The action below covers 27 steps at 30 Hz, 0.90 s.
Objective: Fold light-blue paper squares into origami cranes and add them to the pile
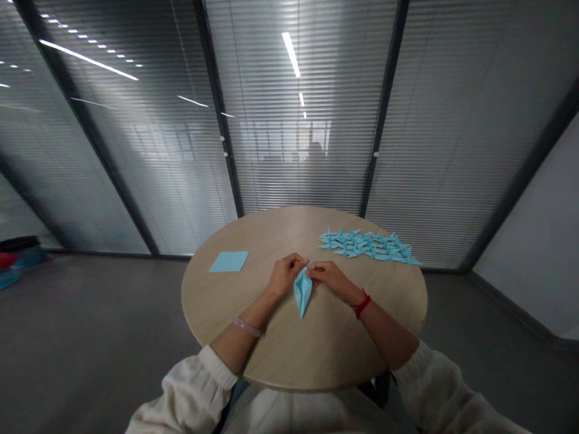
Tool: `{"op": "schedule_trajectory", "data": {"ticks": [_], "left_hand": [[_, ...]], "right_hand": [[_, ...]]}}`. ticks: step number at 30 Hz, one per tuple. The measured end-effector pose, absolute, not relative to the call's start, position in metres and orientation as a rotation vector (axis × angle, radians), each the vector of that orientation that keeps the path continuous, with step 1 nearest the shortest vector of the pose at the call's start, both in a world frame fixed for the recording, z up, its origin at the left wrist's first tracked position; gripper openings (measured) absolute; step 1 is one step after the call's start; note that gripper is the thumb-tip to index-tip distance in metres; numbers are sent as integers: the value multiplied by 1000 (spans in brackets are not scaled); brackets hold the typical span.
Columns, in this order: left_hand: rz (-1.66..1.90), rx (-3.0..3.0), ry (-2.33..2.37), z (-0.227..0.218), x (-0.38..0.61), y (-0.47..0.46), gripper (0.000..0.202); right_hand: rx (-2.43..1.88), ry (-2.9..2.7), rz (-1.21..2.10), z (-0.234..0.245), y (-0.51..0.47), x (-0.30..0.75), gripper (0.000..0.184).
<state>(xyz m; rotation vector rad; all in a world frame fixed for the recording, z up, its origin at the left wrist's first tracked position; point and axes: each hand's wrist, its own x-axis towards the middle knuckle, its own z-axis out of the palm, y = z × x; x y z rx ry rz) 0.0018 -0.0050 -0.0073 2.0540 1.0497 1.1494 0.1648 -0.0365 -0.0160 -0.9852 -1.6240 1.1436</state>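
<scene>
A light blue folded paper (302, 293), long and diamond-shaped with a narrow point toward me, is held over the middle of the round table. My left hand (287, 272) pinches it near its far tip. From the other side, my right hand (329, 275) has its thumb and fingers closed on the paper's upper right edge. A lengthwise opening shows down the middle of the folded paper. My fingers cover part of its far end.
A flat stack or sheet of blue paper (228, 261) lies at the table's left. Several folded blue paper cranes (366, 244) stand in rows at the back right. The wooden table (312, 361) has a rounded edge; glass panels with blinds (298, 181) rise behind it.
</scene>
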Motion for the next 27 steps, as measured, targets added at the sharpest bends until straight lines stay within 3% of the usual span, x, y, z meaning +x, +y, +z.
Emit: {"op": "schedule_trajectory", "data": {"ticks": [17, 23, 27], "left_hand": [[1062, 1921, 913, -4, 2, -6, 50], [1036, 1422, 802, -7, 3, -3, 69], [951, 1323, 634, -6, 5, -8, 63]], "right_hand": [[-950, -1561, 1242, -14, -43, 164, 33], [-973, -1313, 1018, -17, -34, 171, 31], [-979, -1152, 860, -19, -29, 177, 31]]}}
